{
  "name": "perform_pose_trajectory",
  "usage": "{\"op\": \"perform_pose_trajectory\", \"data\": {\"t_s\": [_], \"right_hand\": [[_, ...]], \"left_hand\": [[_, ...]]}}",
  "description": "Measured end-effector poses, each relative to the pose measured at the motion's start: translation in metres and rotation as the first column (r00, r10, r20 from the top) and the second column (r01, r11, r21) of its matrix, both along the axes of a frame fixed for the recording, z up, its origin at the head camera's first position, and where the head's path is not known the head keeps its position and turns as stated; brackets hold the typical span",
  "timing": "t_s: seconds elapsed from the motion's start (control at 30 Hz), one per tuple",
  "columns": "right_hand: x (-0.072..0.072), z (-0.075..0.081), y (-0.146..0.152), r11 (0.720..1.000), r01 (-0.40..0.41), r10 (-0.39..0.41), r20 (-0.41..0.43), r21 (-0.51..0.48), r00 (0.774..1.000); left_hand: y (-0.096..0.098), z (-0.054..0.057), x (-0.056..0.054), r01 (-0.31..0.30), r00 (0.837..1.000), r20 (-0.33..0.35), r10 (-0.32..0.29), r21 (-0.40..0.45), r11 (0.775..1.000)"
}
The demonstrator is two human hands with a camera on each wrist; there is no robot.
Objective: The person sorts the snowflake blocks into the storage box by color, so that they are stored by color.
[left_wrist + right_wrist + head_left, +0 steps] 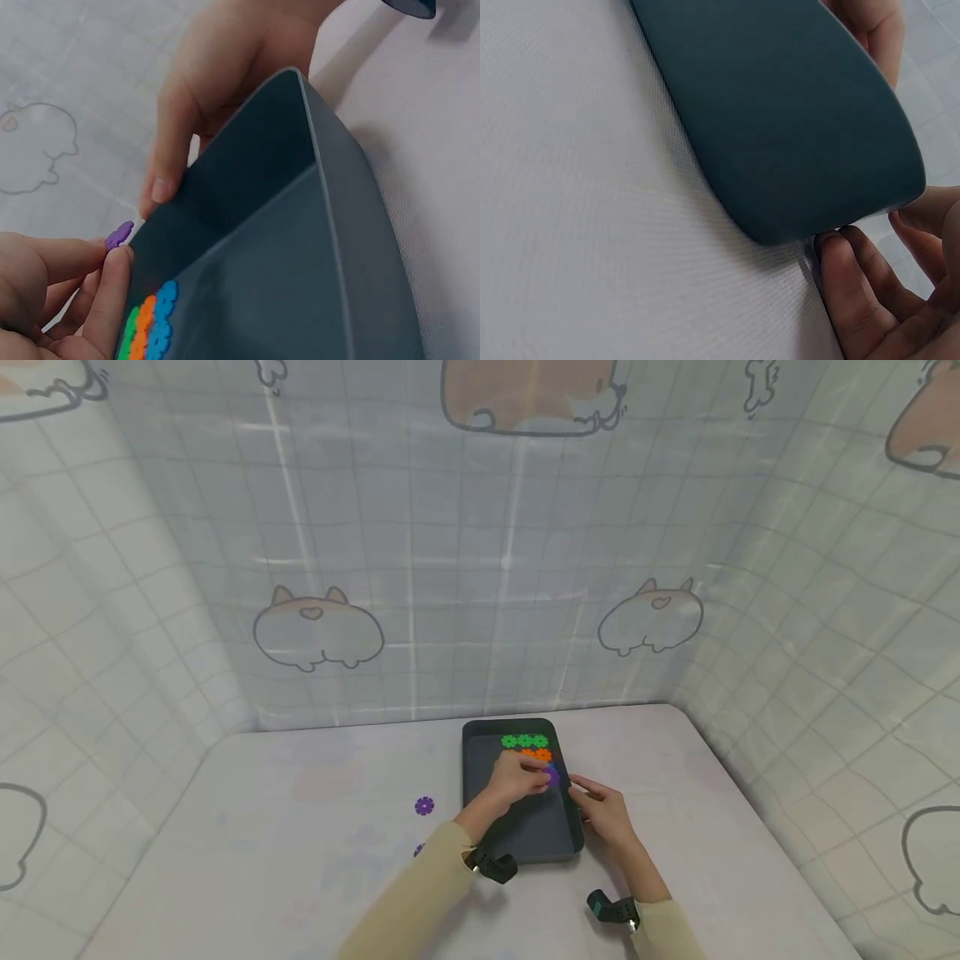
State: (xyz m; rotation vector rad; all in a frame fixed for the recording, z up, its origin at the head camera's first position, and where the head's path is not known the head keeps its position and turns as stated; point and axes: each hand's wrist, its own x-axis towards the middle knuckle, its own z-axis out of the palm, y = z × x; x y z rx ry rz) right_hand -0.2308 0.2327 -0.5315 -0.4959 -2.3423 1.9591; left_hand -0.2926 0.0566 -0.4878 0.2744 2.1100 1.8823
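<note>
A purple flower-shaped plastic disc [119, 235] is pinched between the thumb and fingertips of my left hand [517, 777], over the right part of a dark grey tray [528, 839]. Inside the tray lie rows of similar discs: green ones [525, 741] at the far end, then orange ones [542, 755], then blue ones [161, 322], largely covered by the left hand in the head view. My right hand [606, 814] grips the tray's right side wall, with fingertips at the rim and others low against the outside.
Left of the tray, a loose purple disc [424, 806] lies on the white tabletop [300, 843]. Another purple disc [417, 850] is partly hidden by the left sleeve. A patterned curtain [480, 610] stands behind the table and along both sides.
</note>
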Motion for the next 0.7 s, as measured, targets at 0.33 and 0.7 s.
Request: {"op": "perform_pose_trajectory", "data": {"t_s": [0.33, 0.7], "right_hand": [[0.000, 0.000, 0.000, 1.000, 0.004, -0.004, 0.014, -0.008, 1.000], [-0.002, -0.001, 0.000, 1.000, 0.010, -0.009, 0.023, -0.016, 1.000]], "left_hand": [[0.008, -0.011, -0.008, 0.000, 0.999, 0.033, 0.000, -0.017, 1.000], [0.010, -0.022, -0.014, 0.022, 0.997, 0.072, -0.019, -0.048, 0.999]]}}
